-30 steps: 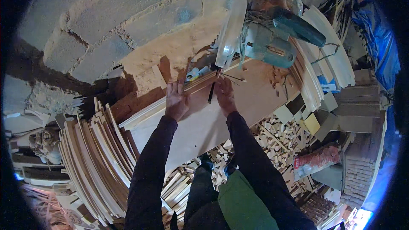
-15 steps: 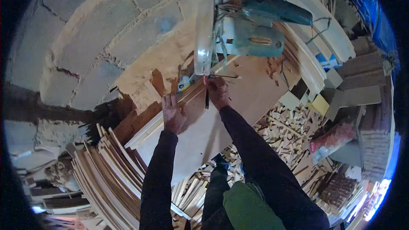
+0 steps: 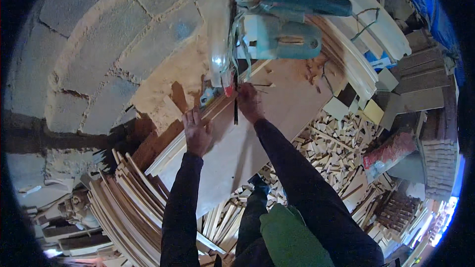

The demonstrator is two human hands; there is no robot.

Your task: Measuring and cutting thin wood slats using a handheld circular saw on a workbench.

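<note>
A power saw [image 3: 284,39] with a teal motor housing and a pale, dusty blade guard [image 3: 218,39] stands over a wooden worktop [image 3: 222,168]. Long thin wooden strips [image 3: 175,142] run slantwise beneath the guard. My left hand [image 3: 197,133] is on the strips left of the saw, its fingers reaching over them and its thumb on the near side. Close to the right of the guard's lower end, my right hand [image 3: 250,103] is closed on a strip end, largely hidden by the fingers. A dark slot [image 3: 236,112] in the worktop lies between my hands.
Small wood offcuts [image 3: 329,146] are heaped below the worktop's right side. Long bent-looking strips [image 3: 133,202] are stacked at lower left. A rough block wall [image 3: 94,64] rises behind the sawdust. Pale boards [image 3: 366,69] and a red-and-clear bag [image 3: 391,153] are at right.
The view has shifted slightly, so the saw and wall appear farther left and higher. Both hands keep nearly the same places beside the saw.
</note>
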